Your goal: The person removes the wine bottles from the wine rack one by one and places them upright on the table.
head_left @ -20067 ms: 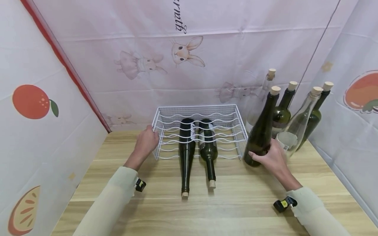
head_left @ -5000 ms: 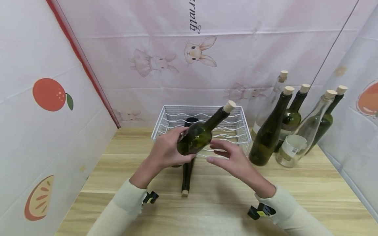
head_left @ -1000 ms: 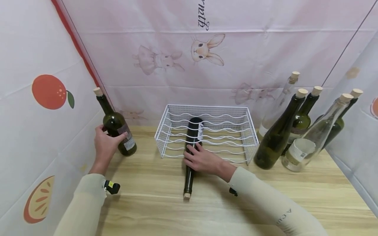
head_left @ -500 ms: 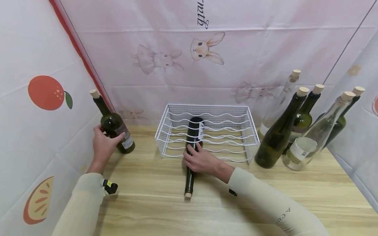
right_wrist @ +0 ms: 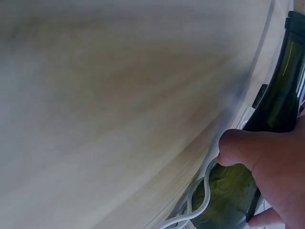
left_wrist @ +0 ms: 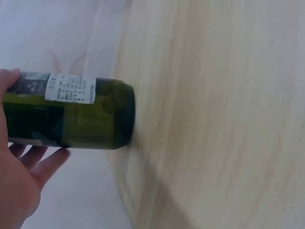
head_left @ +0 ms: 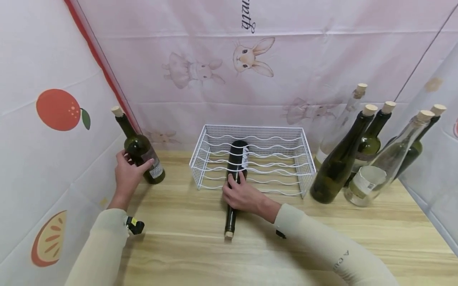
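At the left, a corked green wine bottle (head_left: pixel 138 147) stands on the table, its label partly covered. My left hand (head_left: pixel 127 174) grips its body, thumb on the near side and fingers behind; the left wrist view shows the bottle's base (left_wrist: pixel 114 114) and white sticker (left_wrist: pixel 71 88). A dark corked wine bottle (head_left: pixel 230 222) lies in the white wire rack (head_left: pixel 307 178), neck toward me. My right hand (head_left: pixel 245 195) holds this bottle near its shoulder, at the rack's front. In the right wrist view, the right hand's thumb (right_wrist: pixel 238 148) crosses the glass beside a wavy wire.
To the right of the rack stand several corked bottles, among them a dark green bottle (head_left: pixel 332 171), a clear bottle (head_left: pixel 361 186) with a pale label and another clear bottle (head_left: pixel 330 131) behind. A patterned cloth wall (head_left: pixel 214 95) closes off the back of the wooden table (head_left: pixel 193 254).
Since five seconds ago, the left hand has carried the green bottle from over the rack to the table's left. The right hand has moved onto the lying bottle. Over the last second, little differs.
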Tool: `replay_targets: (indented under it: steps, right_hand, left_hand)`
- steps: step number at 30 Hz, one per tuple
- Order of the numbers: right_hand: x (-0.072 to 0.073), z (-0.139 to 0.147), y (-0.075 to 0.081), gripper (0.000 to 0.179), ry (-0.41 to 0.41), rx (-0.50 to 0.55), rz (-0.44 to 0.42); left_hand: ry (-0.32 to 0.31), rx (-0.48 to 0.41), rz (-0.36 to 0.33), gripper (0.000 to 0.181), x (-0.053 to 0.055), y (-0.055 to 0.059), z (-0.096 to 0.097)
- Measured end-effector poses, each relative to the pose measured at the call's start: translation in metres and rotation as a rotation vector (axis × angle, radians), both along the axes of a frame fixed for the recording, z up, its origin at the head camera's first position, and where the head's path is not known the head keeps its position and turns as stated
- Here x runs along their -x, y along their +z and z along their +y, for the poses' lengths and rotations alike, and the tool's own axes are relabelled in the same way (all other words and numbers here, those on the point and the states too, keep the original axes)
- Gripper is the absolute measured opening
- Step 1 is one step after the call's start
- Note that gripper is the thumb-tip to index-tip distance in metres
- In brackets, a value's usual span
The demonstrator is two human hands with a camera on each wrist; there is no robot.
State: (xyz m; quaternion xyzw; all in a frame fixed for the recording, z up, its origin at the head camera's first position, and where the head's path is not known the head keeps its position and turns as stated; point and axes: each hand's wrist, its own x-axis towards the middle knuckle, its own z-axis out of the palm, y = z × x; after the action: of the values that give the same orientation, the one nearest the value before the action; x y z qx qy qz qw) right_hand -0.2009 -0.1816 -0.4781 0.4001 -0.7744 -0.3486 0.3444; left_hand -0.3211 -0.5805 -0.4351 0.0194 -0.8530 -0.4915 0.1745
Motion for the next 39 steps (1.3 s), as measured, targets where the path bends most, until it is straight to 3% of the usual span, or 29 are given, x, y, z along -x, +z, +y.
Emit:
replay_targets:
  steps: [5,13,20,28,39]
  right_hand:
    - [0.002,0.001,0.001,0.024,0.007,0.007,0.005]
    - [-0.002,0.002,0.001,0.024,0.020,0.031,0.006]
    - [-0.007,0.007,-0.002,0.027,0.031,0.042,-0.002]
    - [-0.013,0.010,-0.003,0.028,0.052,0.061,0.014]
    - [-0.017,0.013,0.004,0.036,0.035,0.088,-0.098]
  left_hand:
    - [-0.020,0.029,-0.023,0.103,-0.001,0.001,-0.002]
    - [-0.073,0.112,-0.126,0.104,-0.010,0.003,-0.001]
    - [-0.043,0.147,-0.163,0.106,-0.023,0.008,0.006]
    - [0.047,0.220,-0.142,0.100,-0.037,0.013,0.016]
    - [0.081,0.267,-0.137,0.089,-0.056,0.019,0.031]
